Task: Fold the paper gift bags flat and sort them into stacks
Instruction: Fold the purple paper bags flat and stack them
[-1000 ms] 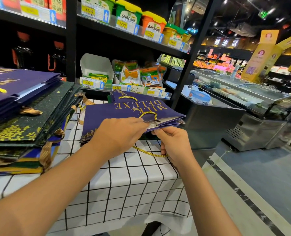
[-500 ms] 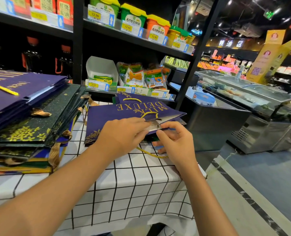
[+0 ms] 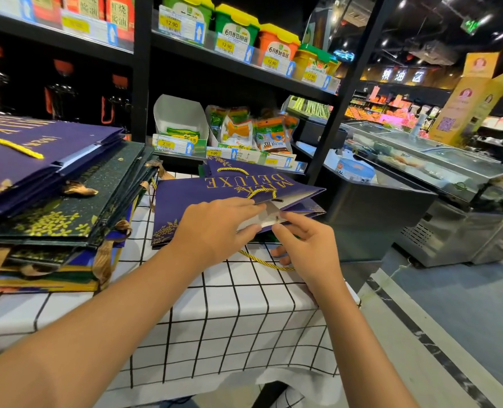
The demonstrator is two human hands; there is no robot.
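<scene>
1. The big stack of flat bags (image 3: pixel 53 184) on the left is cut off by the edge of the picture, so its full size does not show.
2. The left hand (image 3: pixel 214 228) covers part of the purple bag (image 3: pixel 203 198), and more bags lie hidden under that one.
3. Gold letters on the purple bag read "MILK DELUXE", upside down from here.
4. Price tags (image 3: pixel 172 25) on the shelf say 12.90. The tubs (image 3: pixel 237 29) above them have writing too small to read well.
5. The purple bag lies on the checked tablecloth (image 3: pixel 214 304), near the far right corner of the table, just beside the big stack.
6. The left hand lies on top of the bag with its fingers close together, and its thumb and fingertips pinch the bag's open white edge.
7. The right hand (image 3: pixel 306 245) has its first finger and thumb pinching the same white edge, touching the bag from the right.
8. The other right fingers are curled loosely below, near the gold rope handle (image 3: pixel 262 262) that hangs on the cloth.
</scene>
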